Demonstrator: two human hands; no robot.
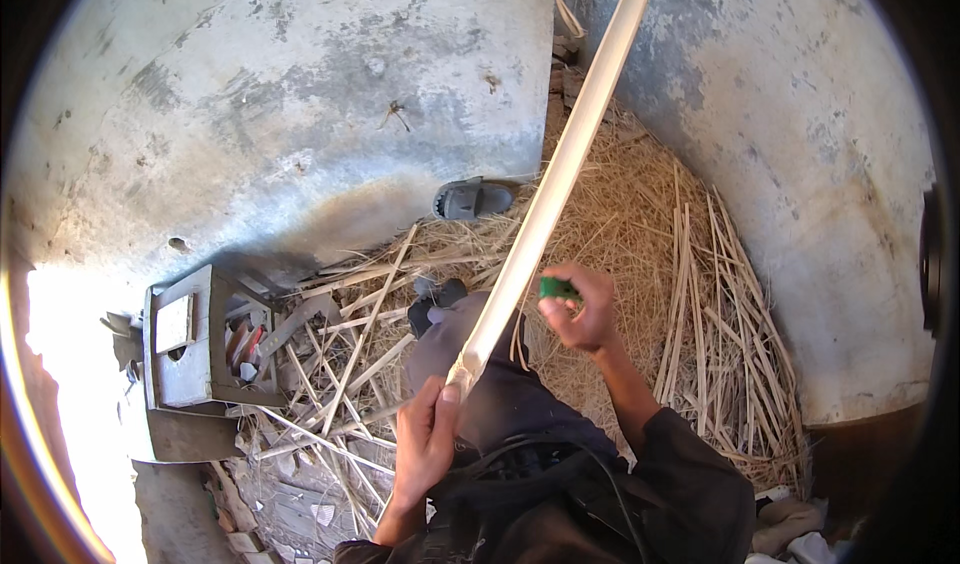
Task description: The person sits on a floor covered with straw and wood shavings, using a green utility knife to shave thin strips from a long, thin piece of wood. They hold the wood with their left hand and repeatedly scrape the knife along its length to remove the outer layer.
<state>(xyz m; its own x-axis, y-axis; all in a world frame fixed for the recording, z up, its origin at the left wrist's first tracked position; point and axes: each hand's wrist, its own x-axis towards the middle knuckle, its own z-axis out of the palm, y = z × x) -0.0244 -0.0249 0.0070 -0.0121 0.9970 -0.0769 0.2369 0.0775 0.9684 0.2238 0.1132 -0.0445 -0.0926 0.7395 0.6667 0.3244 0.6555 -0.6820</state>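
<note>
Down low, a long pale split cane (pixel 553 179) is being gripped at its near end by the left hand (pixel 425 442), fingers closed round it, while it is being held slanting up towards the grey wall (pixel 300 94). Just beside its lower stretch, a small green tool (pixel 558 288) is being pinched in the curled fingers of the right hand (pixel 582 309) — straw and cut strips (pixel 715 294) are lying all about. Off left, a grey open box (pixel 190 339) is being left with red-handled tools inside — a dark sandal (pixel 472 200) is lying by the wall.

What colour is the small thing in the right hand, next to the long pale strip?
Green: the small object pinched in the right hand is solid green, seen in the head view.
</note>
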